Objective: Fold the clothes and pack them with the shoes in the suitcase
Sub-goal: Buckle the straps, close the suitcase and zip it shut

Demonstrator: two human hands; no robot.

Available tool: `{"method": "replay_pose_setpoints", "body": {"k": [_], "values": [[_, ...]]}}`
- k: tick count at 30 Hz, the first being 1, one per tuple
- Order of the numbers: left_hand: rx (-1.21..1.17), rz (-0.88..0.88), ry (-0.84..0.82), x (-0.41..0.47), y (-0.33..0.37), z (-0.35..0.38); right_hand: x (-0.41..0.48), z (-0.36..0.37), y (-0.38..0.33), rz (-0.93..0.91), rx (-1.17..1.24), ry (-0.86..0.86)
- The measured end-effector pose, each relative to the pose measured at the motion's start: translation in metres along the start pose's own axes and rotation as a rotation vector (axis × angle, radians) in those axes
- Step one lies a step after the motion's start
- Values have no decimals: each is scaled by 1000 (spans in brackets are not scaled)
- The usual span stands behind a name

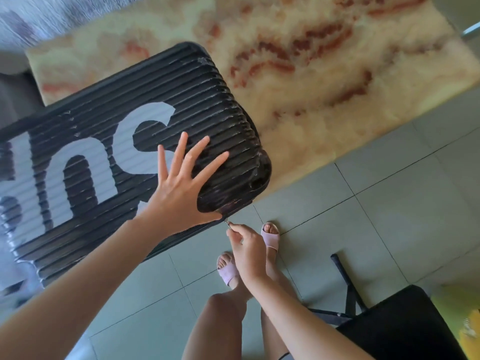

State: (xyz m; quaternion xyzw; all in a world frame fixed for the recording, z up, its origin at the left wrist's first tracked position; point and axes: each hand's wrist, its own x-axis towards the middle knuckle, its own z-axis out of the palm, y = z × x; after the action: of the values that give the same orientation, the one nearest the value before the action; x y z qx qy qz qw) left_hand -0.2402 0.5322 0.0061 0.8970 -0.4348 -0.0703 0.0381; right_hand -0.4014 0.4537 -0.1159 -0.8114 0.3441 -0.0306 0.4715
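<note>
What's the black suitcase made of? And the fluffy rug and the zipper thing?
The suitcase looks like hard, glossy plastic: stiff moulded ridges with shiny highlights. The rug seems a soft long-pile fabric, fuzzy. The zipper pull may be metal, thin and silvery, but too small to be sure.

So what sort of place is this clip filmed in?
Most likely a room in a home: a shaggy cream-and-rust rug lies on a grey-green tiled floor, a black suitcase lies flat, and the person wears pink slippers.
</note>
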Motion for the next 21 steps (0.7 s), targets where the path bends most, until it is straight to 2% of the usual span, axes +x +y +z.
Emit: {"method": "replay_pose_setpoints", "body": {"k": [3,7,13,21], "values": [[35,-118,-28,-59,-29,2,-3,3,-10,31,-6,57],[6,-240,11,-97,-45,4,-4,-3,-13,-111,-161,115],[-17,-219,93,-99,-49,13,-26,22,-22,-256,-220,-14],[6,-238,103,-100,-50,18,-54,71,-25,-303,-189,-164]]}}
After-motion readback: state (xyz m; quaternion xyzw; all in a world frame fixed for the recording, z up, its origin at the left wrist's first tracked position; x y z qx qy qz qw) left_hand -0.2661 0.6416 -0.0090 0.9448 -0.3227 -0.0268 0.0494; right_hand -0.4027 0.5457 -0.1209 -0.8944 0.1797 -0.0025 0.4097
